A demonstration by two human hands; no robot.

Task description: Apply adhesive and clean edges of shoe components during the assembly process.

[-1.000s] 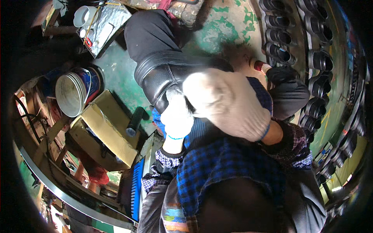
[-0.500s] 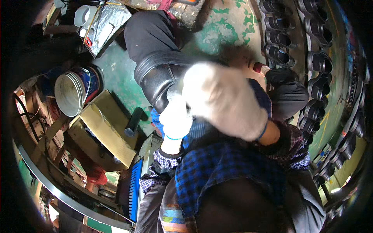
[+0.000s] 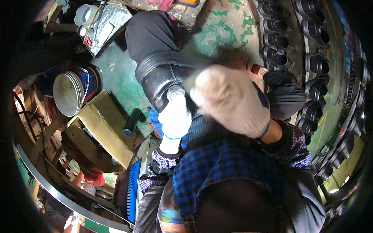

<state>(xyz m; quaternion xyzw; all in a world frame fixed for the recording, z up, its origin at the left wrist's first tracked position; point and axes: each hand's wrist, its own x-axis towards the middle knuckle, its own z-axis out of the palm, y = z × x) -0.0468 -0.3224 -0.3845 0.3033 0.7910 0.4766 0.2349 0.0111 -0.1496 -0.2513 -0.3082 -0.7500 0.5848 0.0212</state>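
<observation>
Over my bent leg in dark trousers (image 3: 149, 35) lies shiny black leather (image 3: 155, 85) with stitched seams; I cannot tell what piece it is. My left hand (image 3: 175, 115), in a white knitted glove with a grey fingertip area, rests against its near edge. Its fingers are pressed together, and glare washes out their detail. To the right, my right hand (image 3: 231, 101) is in an off-white glove with a blue cuff edge. That hand is curled closed and smeared by motion at the fingers. Whatever either hand grips is hidden.
At left stand a paint bucket (image 3: 68, 93), an open cardboard box (image 3: 110, 132) and a dark cylinder (image 3: 132, 122). Several black shoes (image 3: 278, 40) line racks at right. A foil-covered board (image 3: 107, 23) and white cup (image 3: 85, 14) are at the far left. A metal rail (image 3: 58, 198) curves at lower left.
My right hand has shifted slightly right, uncovering more of the black leather between the hands. My left hand has stayed nearly in place, with its grey fingertip area showing more clearly.
</observation>
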